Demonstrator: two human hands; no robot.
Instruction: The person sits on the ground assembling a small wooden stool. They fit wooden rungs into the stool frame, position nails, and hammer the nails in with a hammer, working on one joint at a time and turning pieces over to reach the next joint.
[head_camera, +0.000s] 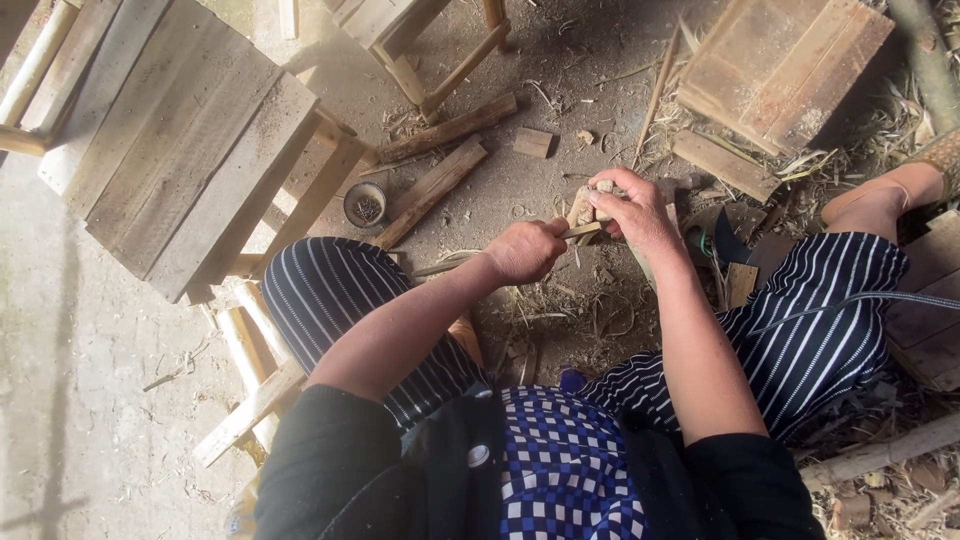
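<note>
two bare hands meet over the dirt floor (520, 90) in the head view, between knees in black-and-white striped trousers (330, 290). the left hand (525, 250) is clenched around the near end of a thin pale strip of wood or bamboo (583, 230), which runs level across to the right hand. whether that near end is a tool handle or plain wood i cannot tell. the right hand (635, 210) is closed around a short, chunky pale piece of wood (592, 200), held up off the ground with its top showing above the fingers; the strip touches it just below.

the main risk, as i judge it, sits in that closeness: the strip pushes toward the fingers wrapped round the chunk, so a slip along the grain could drive it into them. a loose hold on the chunk would let it twist or drop into the litter of shavings below.

near the right knee a dark curved blade (735, 245) lies on scraps, close enough that a leg shift could meet its edge. a small round tin of nails (366, 207) sits on the floor just beside the left knee and could be kicked over. a rough plank stool (180, 150) stands further left, well apart from the hands.
</note>
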